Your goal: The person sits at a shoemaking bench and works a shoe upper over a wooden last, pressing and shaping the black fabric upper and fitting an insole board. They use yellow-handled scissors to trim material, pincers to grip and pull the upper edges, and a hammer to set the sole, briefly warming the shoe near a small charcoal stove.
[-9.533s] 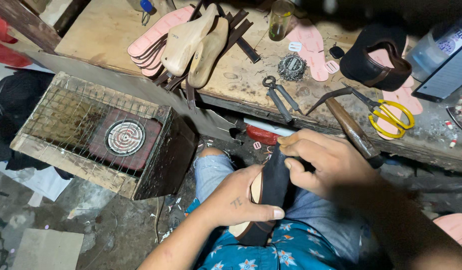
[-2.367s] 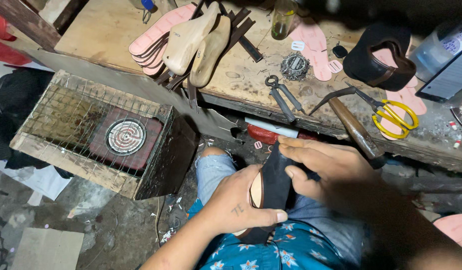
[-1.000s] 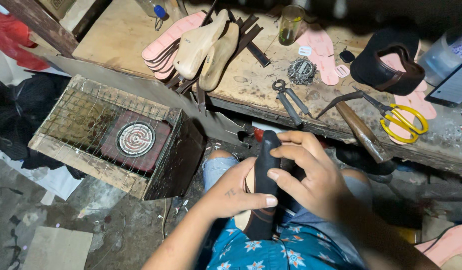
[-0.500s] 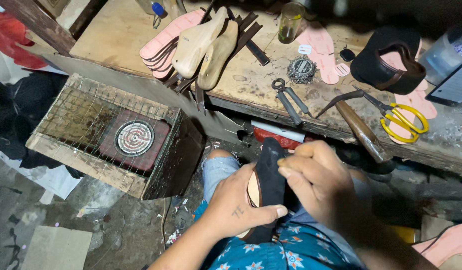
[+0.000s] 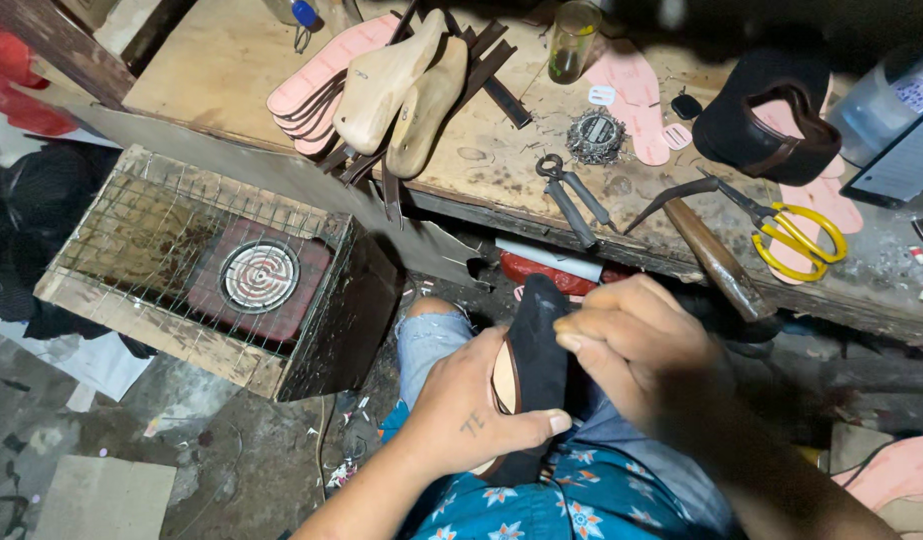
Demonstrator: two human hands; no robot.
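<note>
Both hands (image 5: 571, 385) clasp black shoe upper (image 5: 537, 352).

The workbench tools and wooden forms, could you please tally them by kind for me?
Wooden shoe lasts: 2
Yellow-handled scissors: 1
Pliers: 1
Hammer with wooden handle: 1
Total: 5

left hand (image 5: 471, 415) grips black shoe sole (image 5: 534, 370) over lap | right hand (image 5: 631, 345) pinches its upper edge | beyond hands: desk (image 5: 481, 170) with pliers (image 5: 571, 195), yellow scissors (image 5: 796, 235), wooden lasts (image 5: 401, 85) | left of hands: caged heater (image 5: 221, 275)
</note>
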